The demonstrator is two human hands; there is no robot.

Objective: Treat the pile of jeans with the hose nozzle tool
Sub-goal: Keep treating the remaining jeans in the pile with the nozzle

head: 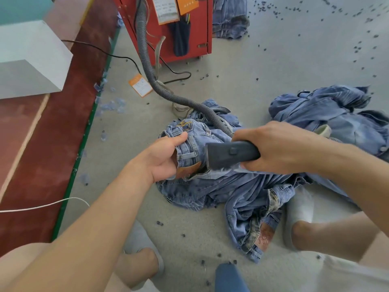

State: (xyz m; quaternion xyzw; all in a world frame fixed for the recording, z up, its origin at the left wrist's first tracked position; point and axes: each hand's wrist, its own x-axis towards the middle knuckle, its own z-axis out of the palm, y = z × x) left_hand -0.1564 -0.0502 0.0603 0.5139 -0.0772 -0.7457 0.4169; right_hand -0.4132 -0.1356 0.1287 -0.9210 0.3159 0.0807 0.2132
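Right hand (pixel 271 147) gripped the dark hose nozzle tool (pixel 230 153), its flat mouth pressed against the waistband of the jeans (pixel 195 148) just beside the left hand (pixel 164 159). That left hand clutched the same waistband, thumb on top, lifting it off the pile of jeans (pixel 242 192) on the floor (pixel 273 66). Both forearms reached forward. A ribbed grey hose (pixel 147 66) ran back to a red cabinet (pixel 200 28).

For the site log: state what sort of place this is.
Probably a garment finishing workshop: jeans piled on the floor, a corrugated hose running to a red machine, thread clippings scattered about.
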